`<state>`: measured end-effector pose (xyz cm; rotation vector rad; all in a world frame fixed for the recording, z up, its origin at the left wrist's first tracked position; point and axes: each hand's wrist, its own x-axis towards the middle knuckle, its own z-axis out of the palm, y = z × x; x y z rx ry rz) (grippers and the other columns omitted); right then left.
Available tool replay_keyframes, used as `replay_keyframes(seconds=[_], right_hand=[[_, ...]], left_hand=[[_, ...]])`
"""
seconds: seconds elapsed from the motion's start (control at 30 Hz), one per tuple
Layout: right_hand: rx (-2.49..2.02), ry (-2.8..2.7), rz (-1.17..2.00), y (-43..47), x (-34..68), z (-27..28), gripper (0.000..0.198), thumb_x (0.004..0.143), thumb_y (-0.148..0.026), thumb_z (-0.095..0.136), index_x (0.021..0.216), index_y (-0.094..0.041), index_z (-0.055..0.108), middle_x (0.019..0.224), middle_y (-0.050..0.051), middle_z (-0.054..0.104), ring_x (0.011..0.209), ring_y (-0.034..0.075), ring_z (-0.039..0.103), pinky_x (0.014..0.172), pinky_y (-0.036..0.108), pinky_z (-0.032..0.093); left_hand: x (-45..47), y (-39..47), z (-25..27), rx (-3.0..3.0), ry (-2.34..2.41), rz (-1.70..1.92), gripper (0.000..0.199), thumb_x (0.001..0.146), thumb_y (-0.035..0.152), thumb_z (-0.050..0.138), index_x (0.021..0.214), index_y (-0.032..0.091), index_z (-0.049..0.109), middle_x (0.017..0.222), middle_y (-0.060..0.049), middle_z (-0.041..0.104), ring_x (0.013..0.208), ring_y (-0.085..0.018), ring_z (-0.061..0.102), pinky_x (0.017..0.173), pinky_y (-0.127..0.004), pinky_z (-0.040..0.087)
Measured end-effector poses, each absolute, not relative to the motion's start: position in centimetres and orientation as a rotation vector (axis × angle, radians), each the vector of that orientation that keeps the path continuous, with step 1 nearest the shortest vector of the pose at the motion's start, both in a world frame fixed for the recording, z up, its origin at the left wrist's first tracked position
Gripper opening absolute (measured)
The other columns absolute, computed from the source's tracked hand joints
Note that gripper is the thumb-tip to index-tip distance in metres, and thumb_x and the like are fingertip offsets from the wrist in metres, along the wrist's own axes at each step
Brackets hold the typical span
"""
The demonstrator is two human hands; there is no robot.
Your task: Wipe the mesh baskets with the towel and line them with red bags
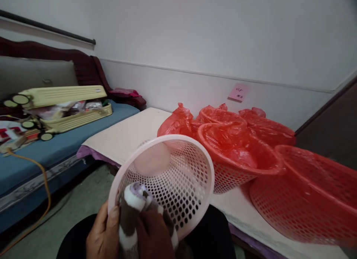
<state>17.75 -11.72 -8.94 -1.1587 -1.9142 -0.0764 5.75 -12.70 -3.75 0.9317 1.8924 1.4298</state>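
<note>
A pale pink plastic basket [192, 169] with a perforated wall is tilted over my lap, its mouth facing me. My left hand [102, 233] grips the rim at the lower left, thumb over the edge. Inside the mouth, my right hand [153, 234] is closed on a striped cloth [128, 218] in brown, white and lilac. The cloth is bunched against the inner wall, and part of it hangs below the rim. My right fingertips are hidden in its folds.
Red perforated baskets [306, 199], some lined with red plastic bags [178, 119], stand on a cream-covered low bed [131, 127]. A pink note [237, 92] is on the wall. At left, an open yellow suitcase [75, 119] lies on a blue bed [122, 110]; an orange cord [46, 184] trails down.
</note>
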Motion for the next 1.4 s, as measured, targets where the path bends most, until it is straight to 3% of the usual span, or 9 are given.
replay_keyframes(seconds=[0.1, 0.23, 0.33, 0.47, 0.6, 0.83, 1.0, 1.3, 1.4], right_hand=[[-1.167, -2.05, 0.042, -11.6, 18.1, -9.1, 0.019, 0.097, -0.031, 0.049, 0.088, -0.028, 0.065, 0.073, 0.0, 0.064, 0.066, 0.018, 0.062, 0.054, 0.026, 0.046], [-1.234, -2.334, -0.098, -9.4, 20.6, -10.1, 0.014, 0.088, -0.024, 0.063, 0.1, -0.027, 0.068, 0.081, 0.002, 0.067, 0.073, 0.021, 0.065, 0.062, 0.03, 0.051], [-1.524, -2.462, -0.162, -5.9, 22.6, -10.0, 0.02, 0.085, -0.011, 0.061, 0.099, -0.02, 0.071, 0.088, 0.009, 0.071, 0.081, 0.025, 0.067, 0.072, 0.037, 0.052], [-1.721, -2.472, -0.041, -1.7, 23.0, -9.2, 0.026, 0.088, -0.01, 0.052, 0.107, -0.015, 0.069, 0.101, 0.017, 0.07, 0.093, 0.029, 0.066, 0.078, 0.041, 0.05], [-1.659, -2.499, 0.048, -1.6, 21.9, -9.4, 0.024, 0.086, -0.012, 0.053, 0.102, -0.017, 0.07, 0.1, 0.013, 0.071, 0.096, 0.026, 0.065, 0.084, 0.038, 0.049], [-1.219, -2.348, 0.192, -11.1, 21.4, -12.5, 0.005, 0.079, -0.031, 0.064, 0.082, -0.027, 0.065, 0.075, 0.0, 0.064, 0.065, 0.017, 0.061, 0.054, 0.026, 0.044], [-1.298, -2.05, 0.056, -15.3, 20.3, -14.4, 0.017, 0.084, -0.041, 0.059, 0.081, -0.025, 0.059, 0.071, 0.004, 0.065, 0.069, 0.024, 0.065, 0.064, 0.037, 0.055], [-1.04, -1.973, -0.217, -13.9, 18.8, -12.6, 0.011, 0.089, -0.022, 0.05, 0.083, -0.024, 0.06, 0.064, 0.001, 0.063, 0.055, 0.02, 0.06, 0.049, 0.032, 0.047], [-0.998, -1.887, -0.229, -13.4, 18.5, -10.6, 0.019, 0.087, -0.016, 0.048, 0.099, -0.021, 0.062, 0.071, 0.004, 0.066, 0.06, 0.022, 0.061, 0.053, 0.033, 0.047]], left_hand=[[5.4, -12.9, -3.8, 1.053, 1.875, 1.461, 0.057, 0.08, 0.07, 0.054, 0.111, 0.024, 0.069, 0.099, -0.002, 0.071, 0.087, -0.02, 0.064, 0.068, -0.024, 0.053], [5.1, -12.9, -3.2, 1.368, 1.832, 1.552, 0.043, 0.087, 0.061, 0.051, 0.1, 0.027, 0.074, 0.097, -0.001, 0.071, 0.081, -0.017, 0.063, 0.063, -0.021, 0.051], [5.2, -13.3, -3.4, 1.513, 1.822, 1.5, 0.037, 0.089, 0.055, 0.053, 0.103, 0.028, 0.075, 0.102, 0.001, 0.073, 0.087, -0.017, 0.066, 0.072, -0.02, 0.053], [5.7, -14.0, -4.3, 1.564, 1.875, 1.444, 0.039, 0.09, 0.054, 0.053, 0.109, 0.028, 0.074, 0.11, 0.001, 0.075, 0.105, -0.02, 0.067, 0.093, -0.023, 0.05], [5.4, -13.9, -4.2, 1.751, 1.892, 1.472, 0.036, 0.09, 0.052, 0.054, 0.107, 0.029, 0.076, 0.108, 0.002, 0.077, 0.106, -0.019, 0.069, 0.093, -0.022, 0.051], [2.9, -12.1, -2.0, 1.548, 1.909, 1.503, 0.041, 0.088, 0.058, 0.051, 0.101, 0.026, 0.075, 0.091, 0.002, 0.076, 0.082, -0.018, 0.071, 0.07, -0.021, 0.055], [2.4, -11.3, -0.8, 1.417, 1.852, 1.445, 0.045, 0.085, 0.063, 0.054, 0.097, 0.025, 0.074, 0.079, 0.003, 0.072, 0.073, -0.017, 0.066, 0.063, -0.021, 0.051], [4.6, -10.0, 2.2, 1.533, 1.694, 1.54, 0.032, 0.083, 0.053, 0.063, 0.096, 0.025, 0.073, 0.087, 0.001, 0.067, 0.081, -0.015, 0.062, 0.071, -0.023, 0.048], [5.4, -10.6, 1.6, 1.582, 1.659, 1.506, 0.032, 0.085, 0.051, 0.061, 0.1, 0.025, 0.071, 0.084, 0.002, 0.064, 0.081, -0.015, 0.06, 0.072, -0.022, 0.047]])
